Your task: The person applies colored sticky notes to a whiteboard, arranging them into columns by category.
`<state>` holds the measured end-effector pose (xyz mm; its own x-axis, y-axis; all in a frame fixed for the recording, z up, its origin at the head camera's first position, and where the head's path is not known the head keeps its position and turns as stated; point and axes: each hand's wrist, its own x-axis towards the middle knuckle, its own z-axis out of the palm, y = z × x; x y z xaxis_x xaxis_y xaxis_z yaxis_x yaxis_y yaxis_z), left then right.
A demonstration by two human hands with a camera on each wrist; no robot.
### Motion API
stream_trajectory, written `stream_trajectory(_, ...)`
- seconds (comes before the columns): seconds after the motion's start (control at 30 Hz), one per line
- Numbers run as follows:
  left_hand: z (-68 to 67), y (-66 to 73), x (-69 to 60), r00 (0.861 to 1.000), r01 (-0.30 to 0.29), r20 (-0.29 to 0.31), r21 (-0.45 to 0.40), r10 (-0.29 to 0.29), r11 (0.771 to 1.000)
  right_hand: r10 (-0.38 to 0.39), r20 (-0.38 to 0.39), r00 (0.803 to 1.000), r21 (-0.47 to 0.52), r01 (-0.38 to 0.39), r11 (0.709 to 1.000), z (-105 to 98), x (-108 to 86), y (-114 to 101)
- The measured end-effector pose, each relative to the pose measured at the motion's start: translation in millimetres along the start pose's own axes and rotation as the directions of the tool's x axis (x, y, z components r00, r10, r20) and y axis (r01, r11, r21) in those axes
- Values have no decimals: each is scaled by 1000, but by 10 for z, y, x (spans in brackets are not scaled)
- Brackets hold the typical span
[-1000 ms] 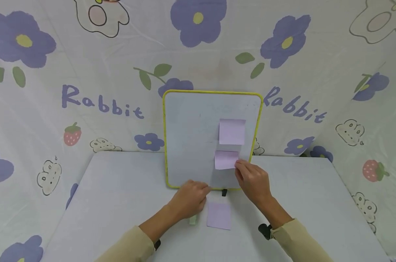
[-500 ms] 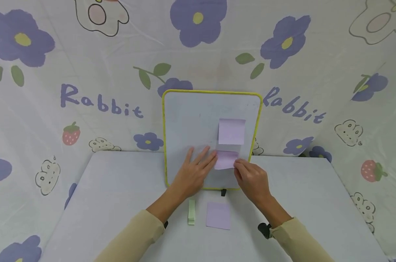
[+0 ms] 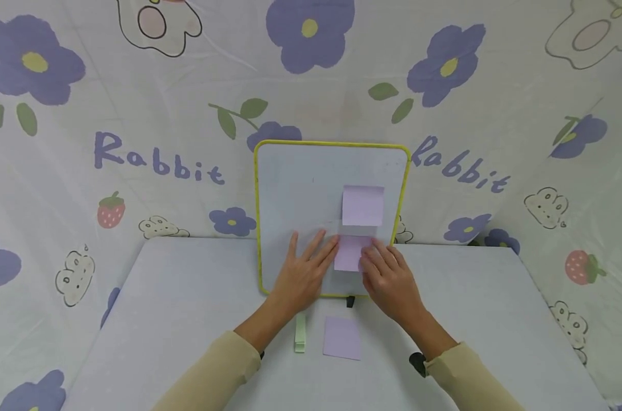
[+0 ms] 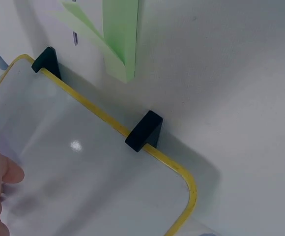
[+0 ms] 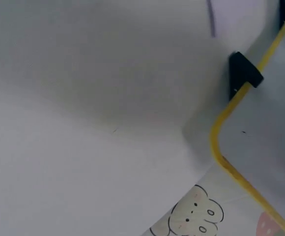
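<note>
Writing: the word "Rabbit" shows twice in rounded purple letters on the printed cloth [image 3: 187, 108] behind the table [image 3: 187, 314]. The left one [image 3: 159, 161] slopes gently down to the right; the right one [image 3: 460, 165] slopes more steeply, its R close beside the board's edge. Purple flowers, strawberries and outlined rabbits fill the cloth around them.

The lower note [image 3: 348, 254]: a square of plain pale-purple paper, slightly pinker toward its top, on the right half of the white board [image 3: 295, 194], directly below the upper note [image 3: 362, 205] and apart from it. The upper note is a like purple, its whole face visible.

Left hand [image 3: 300, 279]: fingers straight and spread flat against the board, the rightmost fingertip at the lower note's left edge; grasping nothing. Right hand [image 3: 390, 277]: fingers bent, tips on the lower note's right side; cannot tell whether they pinch the paper or only press it.

Board has a yellow rim, and a black clip [image 4: 145, 131] grips its lower edge. On the table in front, a purple pad [image 3: 341, 338] lies just right of a narrow pale-green strip [image 3: 300, 334]; one green leaf lifts away from the rest in the left wrist view.
</note>
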<state>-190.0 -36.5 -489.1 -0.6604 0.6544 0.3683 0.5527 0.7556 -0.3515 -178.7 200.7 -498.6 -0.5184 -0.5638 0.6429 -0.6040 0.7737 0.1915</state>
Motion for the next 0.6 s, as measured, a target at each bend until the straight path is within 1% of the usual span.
stream_trajectory(0.13,17,12,-12,1000,8,-4,23,-8,1000,-105,66,992,-48,109,993,50,6,0)
stream_trajectory(0.3,13,13,-10,1000,5,0,43,-5,999,-185,135,973,-91,198,976,107,97,7)
stream_trajectory(0.47,17,14,-9,1000,3,17,50,-4,999,-218,190,957,-154,248,956,111,164,1)
stream_trajectory(0.6,16,14,-13,999,6,36,63,-8,998,-225,196,954,-161,258,953,121,174,7)
